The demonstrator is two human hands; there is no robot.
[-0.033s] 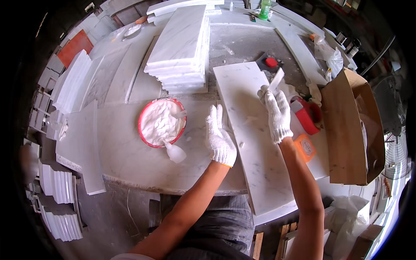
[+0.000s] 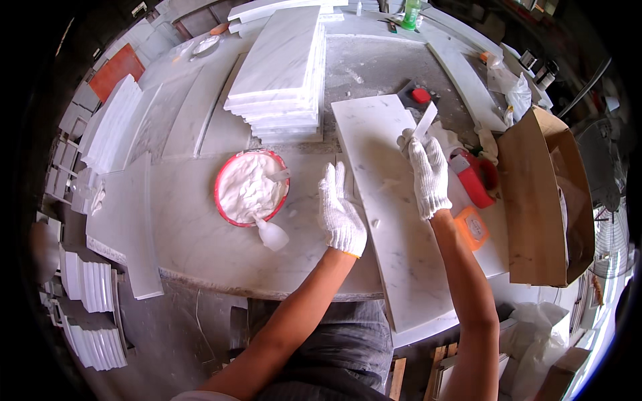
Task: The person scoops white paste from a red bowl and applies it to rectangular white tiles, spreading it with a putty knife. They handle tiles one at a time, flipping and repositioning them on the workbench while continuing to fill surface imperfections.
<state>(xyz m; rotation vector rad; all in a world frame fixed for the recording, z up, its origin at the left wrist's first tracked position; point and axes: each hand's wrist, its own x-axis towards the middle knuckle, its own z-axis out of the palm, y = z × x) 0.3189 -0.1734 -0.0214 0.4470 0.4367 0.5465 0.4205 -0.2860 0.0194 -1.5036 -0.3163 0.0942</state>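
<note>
My right hand (image 2: 426,170), in a white knitted glove, is closed around a flat pale scraper (image 2: 426,120) whose blade points up and away. It is above the right side of a long white marble slab (image 2: 394,220). My left hand (image 2: 341,210), gloved the same way, is beside the slab's left edge with fingers stretched out and nothing in them. Left of it sits a red-rimmed bowl (image 2: 218,189) of thick white paste (image 2: 246,184). A grey spatula (image 2: 279,176) sticks in the paste, and a translucent white scoop (image 2: 272,235) hangs over the near rim.
A tall stack of marble slabs (image 2: 277,60) stands beyond the bowl. On the right are a red tape roll (image 2: 476,187), an orange square item (image 2: 472,228) and an open cardboard box (image 2: 535,200). A dark block with a red knob (image 2: 420,95) lies past the slab.
</note>
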